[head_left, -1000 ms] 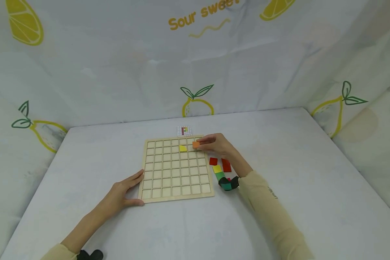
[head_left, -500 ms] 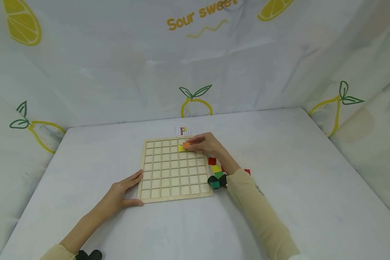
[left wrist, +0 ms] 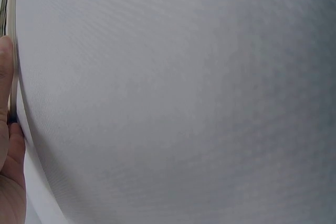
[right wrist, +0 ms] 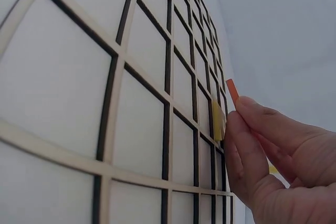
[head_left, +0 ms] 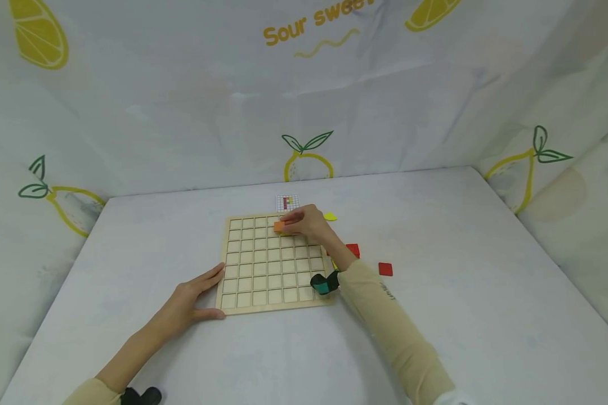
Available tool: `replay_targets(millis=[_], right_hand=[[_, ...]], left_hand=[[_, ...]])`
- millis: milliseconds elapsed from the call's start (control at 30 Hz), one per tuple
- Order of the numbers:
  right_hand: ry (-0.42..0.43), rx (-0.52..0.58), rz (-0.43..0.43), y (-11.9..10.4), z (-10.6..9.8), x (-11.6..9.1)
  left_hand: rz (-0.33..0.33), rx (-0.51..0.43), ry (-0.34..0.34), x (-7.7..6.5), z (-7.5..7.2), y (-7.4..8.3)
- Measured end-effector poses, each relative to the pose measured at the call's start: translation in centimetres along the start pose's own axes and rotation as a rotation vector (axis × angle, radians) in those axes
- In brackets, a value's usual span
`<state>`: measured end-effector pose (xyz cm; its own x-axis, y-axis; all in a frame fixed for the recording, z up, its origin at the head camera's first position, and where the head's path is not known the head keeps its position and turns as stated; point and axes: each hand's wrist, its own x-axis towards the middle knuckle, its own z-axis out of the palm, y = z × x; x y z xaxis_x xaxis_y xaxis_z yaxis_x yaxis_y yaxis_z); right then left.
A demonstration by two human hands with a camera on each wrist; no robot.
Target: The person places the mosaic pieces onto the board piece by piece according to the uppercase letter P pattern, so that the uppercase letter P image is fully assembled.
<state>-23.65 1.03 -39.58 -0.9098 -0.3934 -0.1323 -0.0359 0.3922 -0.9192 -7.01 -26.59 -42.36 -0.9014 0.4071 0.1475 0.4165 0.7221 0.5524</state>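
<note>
A wooden grid board (head_left: 253,281) lies on the white table. My left hand (head_left: 182,306) rests against its left edge, fingers extended and thumb by the near left corner; the left wrist view shows only part of that hand (left wrist: 11,177) at the board's rim. Between thumb and fingers, my right hand (head_left: 309,224) pinches an orange square tile (head_left: 278,226) over the far rows of the grid. In the right wrist view the orange tile (right wrist: 232,93) appears edge-on, just off the board. Beside it a yellow tile (right wrist: 217,121) sits in a cell, mostly covered by the hand in the head view.
A small printed card (head_left: 287,203) with a coloured grid lies beyond the board. To the right are a red tile (head_left: 352,250), another red tile (head_left: 385,269) and a yellow piece (head_left: 330,216). The right forearm (head_left: 390,320) covers other pieces. Lemon-print cloth (head_left: 202,112) hangs behind.
My right hand has carried the orange tile leftward across the far rows, past the yellow tile. Its forearm now uncovers a red tile further right. The left hand has stayed at the board's edge.
</note>
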Motion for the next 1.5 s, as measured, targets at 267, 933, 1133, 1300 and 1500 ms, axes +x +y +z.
replay_targets(millis=[267, 933, 1133, 1300, 1500], right_hand=[[0.076, -0.106, 0.017, -0.3, 1.2, 0.4], [0.098, -0.258, -0.004, -1.6, 1.5, 0.4], [0.081, -0.276, -0.012, -1.9, 1.6, 0.3], [0.075, -0.209, -0.008, -1.6, 1.1, 0.0], [0.06, -0.064, 0.007, -0.7, -0.6, -0.9]], left_hand=[[0.007, 0.007, 0.004, 0.1, 0.1, -0.2], [-0.043, -0.039, -0.023, 0.0, -0.1, 0.1], [-0.04, -0.048, -0.02, 0.0, -0.1, -0.1], [-0.037, -0.044, -0.021, 0.0, 0.0, -0.2], [-0.025, -0.03, -0.011, 0.0, 0.0, -0.2]])
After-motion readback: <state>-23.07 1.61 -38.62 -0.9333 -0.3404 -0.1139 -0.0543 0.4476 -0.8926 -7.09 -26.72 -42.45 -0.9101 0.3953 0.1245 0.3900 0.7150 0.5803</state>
